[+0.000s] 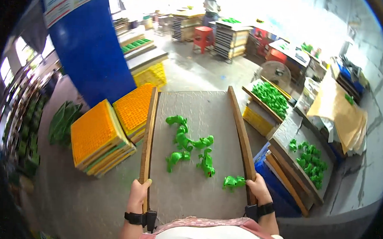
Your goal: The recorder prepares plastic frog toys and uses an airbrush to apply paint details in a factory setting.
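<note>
Between my hands is a long grey tray (192, 106) with raised wooden side rails, its near end against my body. My left hand (139, 194) is closed round the left rail (148, 143). On the opposite side, my right hand (259, 190) grips the right rail (239, 135). Several small bright green plastic figures lie scattered on the tray, among them a clump in the middle (183, 140), one below it (207, 163), one at the left (177, 159) and a single one near my right hand (234, 182).
Yellow-orange textured stacks (97, 134) stand left, beside a blue pillar (85, 44). At right are a tray heaped with green pieces (270, 97) and a table (281, 135) with more. Farther back are a fan (275, 74), a red stool (203, 38) and a standing person (211, 8).
</note>
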`<control>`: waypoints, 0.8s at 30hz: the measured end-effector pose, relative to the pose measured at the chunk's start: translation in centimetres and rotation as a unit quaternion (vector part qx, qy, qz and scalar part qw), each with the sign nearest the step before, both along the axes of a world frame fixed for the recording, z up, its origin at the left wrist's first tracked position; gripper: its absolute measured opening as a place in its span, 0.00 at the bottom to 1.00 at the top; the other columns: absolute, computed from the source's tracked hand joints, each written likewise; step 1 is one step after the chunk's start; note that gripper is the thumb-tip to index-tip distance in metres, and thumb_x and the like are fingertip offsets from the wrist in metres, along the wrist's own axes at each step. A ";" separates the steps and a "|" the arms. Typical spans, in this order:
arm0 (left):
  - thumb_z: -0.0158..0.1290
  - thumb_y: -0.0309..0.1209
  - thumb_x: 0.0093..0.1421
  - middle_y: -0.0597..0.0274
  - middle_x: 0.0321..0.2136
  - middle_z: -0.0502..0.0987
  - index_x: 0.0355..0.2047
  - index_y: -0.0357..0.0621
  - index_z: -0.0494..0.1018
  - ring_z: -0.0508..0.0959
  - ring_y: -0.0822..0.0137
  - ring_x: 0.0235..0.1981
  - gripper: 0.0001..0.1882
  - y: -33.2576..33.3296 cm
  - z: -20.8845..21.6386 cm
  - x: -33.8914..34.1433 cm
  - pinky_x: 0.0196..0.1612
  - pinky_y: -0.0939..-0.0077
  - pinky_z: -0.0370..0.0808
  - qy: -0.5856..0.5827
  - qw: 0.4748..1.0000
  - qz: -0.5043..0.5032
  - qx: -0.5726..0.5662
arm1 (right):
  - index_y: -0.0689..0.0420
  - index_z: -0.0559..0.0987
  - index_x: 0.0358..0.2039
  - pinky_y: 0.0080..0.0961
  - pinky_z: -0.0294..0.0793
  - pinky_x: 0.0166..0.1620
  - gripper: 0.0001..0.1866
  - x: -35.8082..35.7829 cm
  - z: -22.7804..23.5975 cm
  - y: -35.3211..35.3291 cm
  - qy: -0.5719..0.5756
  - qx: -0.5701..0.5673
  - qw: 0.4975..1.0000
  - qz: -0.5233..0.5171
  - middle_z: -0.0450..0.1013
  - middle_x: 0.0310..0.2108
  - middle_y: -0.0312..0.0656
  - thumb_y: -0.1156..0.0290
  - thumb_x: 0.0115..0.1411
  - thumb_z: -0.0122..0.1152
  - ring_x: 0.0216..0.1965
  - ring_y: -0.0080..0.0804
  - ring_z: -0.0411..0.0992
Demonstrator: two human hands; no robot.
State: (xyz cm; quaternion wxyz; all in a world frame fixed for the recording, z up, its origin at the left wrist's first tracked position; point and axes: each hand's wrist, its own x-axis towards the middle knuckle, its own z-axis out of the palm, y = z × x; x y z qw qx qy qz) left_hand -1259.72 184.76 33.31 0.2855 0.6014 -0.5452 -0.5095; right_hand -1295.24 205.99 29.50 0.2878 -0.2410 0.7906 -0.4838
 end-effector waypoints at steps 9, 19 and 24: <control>0.54 0.32 0.47 0.59 0.24 0.71 0.31 0.29 0.66 0.69 0.70 0.25 0.17 -20.8 -0.2 -16.5 0.29 0.75 0.67 -0.038 0.998 -0.042 -0.025 | 0.69 0.68 0.33 0.29 0.66 0.35 0.16 -13.6 0.8 -18.1 0.057 -0.002 0.998 -0.023 0.69 0.26 0.50 0.74 0.43 0.50 0.31 0.38 0.68; 0.52 0.29 0.50 0.61 0.27 0.71 0.33 0.33 0.67 0.70 0.72 0.24 0.13 -40.4 -1.8 -29.9 0.27 0.76 0.68 0.017 0.997 -0.069 -0.038 | 0.69 0.68 0.33 0.28 0.66 0.37 0.18 -28.2 2.5 -36.9 0.033 0.049 0.998 -0.017 0.70 0.27 0.50 0.70 0.44 0.56 0.32 0.37 0.69; 0.52 0.29 0.50 0.62 0.25 0.71 0.34 0.33 0.67 0.70 0.73 0.23 0.13 -51.8 -0.6 -40.5 0.27 0.77 0.68 -0.007 0.988 -0.153 -0.020 | 0.68 0.68 0.33 0.27 0.66 0.36 0.17 -34.6 1.8 -43.9 0.029 0.002 0.996 -0.081 0.70 0.27 0.49 0.70 0.44 0.57 0.30 0.35 0.69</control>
